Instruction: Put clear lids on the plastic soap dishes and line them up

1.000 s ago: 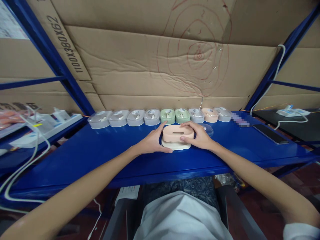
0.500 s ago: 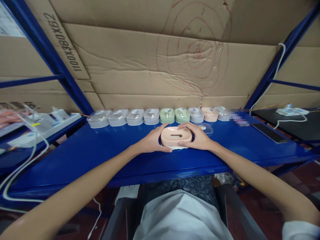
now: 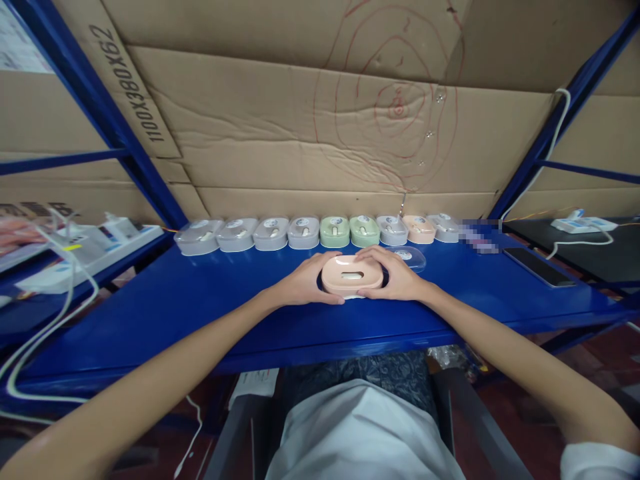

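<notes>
Both my hands are wrapped round a peach oval tissue box [image 3: 340,284] with a long slot in its top. Something pale shows through the slot, and a thin white edge shows under the front rim. My left hand [image 3: 305,280] grips the left end, its thumb low at the front. At the right end is my right hand [image 3: 397,275], fingers over the back edge and thumb on the front wall. Just behind my right hand lies a clear plastic lid [image 3: 414,258] with a round label, partly hidden by that hand.
Along the back of the blue table [image 3: 210,293] stands a row of several similar grey, green and peach boxes [image 3: 335,233] with clear lids. A phone [image 3: 540,267] lies at the right. Power strips [image 3: 125,240] and white cables are at the left, before a cardboard wall [image 3: 250,120].
The peach top sits lower between my hands. Less white shows below its front rim, and pale material now shows in the slot. My hands have barely moved.
</notes>
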`<state>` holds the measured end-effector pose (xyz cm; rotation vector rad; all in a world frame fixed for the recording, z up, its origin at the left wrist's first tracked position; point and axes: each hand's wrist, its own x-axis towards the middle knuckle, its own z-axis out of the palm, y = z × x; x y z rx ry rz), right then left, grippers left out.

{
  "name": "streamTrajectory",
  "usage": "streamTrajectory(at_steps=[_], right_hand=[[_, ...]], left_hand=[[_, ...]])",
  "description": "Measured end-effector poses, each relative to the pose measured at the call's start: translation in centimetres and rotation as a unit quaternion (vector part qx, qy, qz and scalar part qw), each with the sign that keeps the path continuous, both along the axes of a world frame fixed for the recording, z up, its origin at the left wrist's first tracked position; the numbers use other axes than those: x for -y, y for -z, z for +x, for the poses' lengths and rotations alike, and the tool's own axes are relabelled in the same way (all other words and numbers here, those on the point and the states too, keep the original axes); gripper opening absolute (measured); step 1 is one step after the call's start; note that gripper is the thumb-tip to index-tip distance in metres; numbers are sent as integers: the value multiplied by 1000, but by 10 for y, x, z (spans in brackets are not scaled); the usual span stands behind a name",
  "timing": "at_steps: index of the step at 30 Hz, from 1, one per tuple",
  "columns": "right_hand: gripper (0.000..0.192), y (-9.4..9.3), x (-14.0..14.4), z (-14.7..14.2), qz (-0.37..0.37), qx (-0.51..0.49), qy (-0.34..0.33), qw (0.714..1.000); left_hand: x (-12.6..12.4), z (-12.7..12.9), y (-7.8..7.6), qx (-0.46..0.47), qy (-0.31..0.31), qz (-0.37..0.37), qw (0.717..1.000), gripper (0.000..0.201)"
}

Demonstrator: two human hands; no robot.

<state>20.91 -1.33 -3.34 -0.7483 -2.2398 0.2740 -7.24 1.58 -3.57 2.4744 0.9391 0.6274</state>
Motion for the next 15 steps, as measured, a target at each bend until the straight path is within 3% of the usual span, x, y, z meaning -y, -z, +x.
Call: streamTrajectory(at_steps=[15], right_hand=[[67, -5, -1, 5, -1, 53, -18, 998]], left_hand=[[-1, -1, 0, -6, 3, 7, 1000, 99]])
